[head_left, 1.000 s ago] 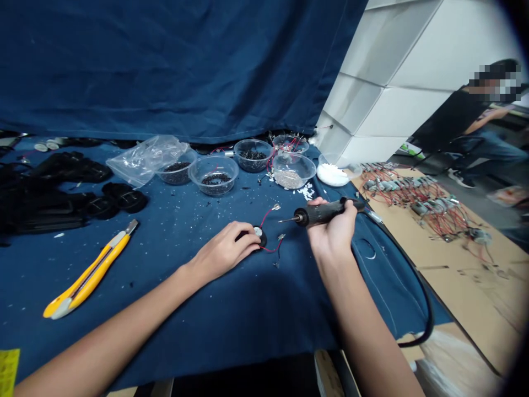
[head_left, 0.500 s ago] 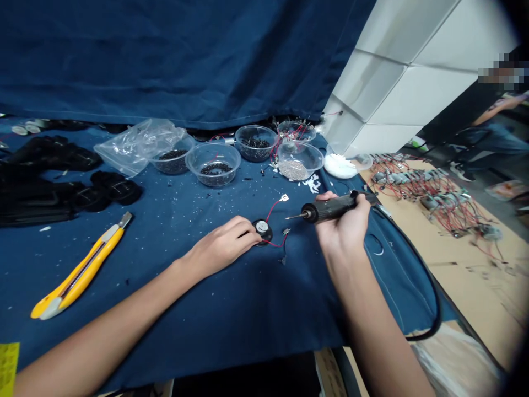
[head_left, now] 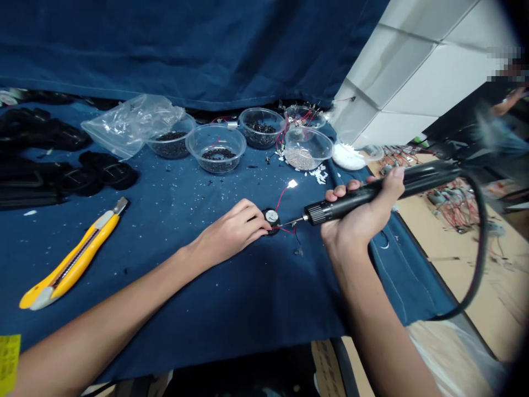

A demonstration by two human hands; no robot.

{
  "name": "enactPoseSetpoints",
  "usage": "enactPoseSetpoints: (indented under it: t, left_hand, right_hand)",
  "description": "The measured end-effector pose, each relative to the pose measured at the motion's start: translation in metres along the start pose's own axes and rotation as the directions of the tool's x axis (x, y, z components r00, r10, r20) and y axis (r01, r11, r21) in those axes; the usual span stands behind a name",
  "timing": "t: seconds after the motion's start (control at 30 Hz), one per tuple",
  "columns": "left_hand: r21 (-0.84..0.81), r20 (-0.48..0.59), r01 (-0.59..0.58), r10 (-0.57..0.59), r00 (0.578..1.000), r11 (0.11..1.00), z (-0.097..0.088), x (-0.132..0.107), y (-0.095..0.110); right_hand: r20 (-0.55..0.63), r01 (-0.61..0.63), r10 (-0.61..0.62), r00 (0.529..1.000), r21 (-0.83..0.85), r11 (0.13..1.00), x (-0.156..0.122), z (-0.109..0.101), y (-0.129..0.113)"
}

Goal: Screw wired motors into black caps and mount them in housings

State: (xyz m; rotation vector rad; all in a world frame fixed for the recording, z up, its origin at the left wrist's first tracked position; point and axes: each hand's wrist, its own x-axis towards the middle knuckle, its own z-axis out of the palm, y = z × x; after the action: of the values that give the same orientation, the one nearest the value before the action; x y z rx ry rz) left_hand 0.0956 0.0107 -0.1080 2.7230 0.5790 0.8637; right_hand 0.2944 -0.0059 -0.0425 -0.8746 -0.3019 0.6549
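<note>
My left hand (head_left: 237,229) pinches the edge of a small round black part with a silvery centre (head_left: 271,216), which lies on the blue cloth. Thin red wires (head_left: 281,197) with small metal ends run out from it. In my right hand (head_left: 357,215) is a black electric screwdriver (head_left: 351,203), my fingers wrapped round its body. Its thin bit (head_left: 295,221) points left, and the tip is at the right edge of the round part; whether it touches, I cannot tell. A black cable (head_left: 481,242) loops down from the screwdriver's rear.
A yellow utility knife (head_left: 76,253) lies at left, below black moulded parts (head_left: 37,132). Several clear bowls (head_left: 217,138) of small parts stand along the back near a plastic bag (head_left: 128,124). Wired parts lie on a tan board (head_left: 467,275) at right. A blurred person is beyond.
The screwdriver has turned and come nearer, its bit now at the round part's edge. My left hand keeps its pinch. The view has shifted slightly.
</note>
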Motion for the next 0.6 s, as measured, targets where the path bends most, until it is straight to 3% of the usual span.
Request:
enactPoseSetpoints:
  t: [0.33,0.6]
  left_hand:
    - [0.06,0.029,-0.008,0.006,1.0,0.998,-0.001,0.002,0.0]
    - [0.049,0.013,-0.024,0.023,1.0,0.999,0.001,0.001,-0.001]
  right_hand:
    - [0.165,0.268,-0.247,0.955,-0.116,0.957,-0.022,0.005,0.014]
    - [0.211,0.314,-0.287,0.934,-0.104,0.944,-0.027,0.007,0.018]
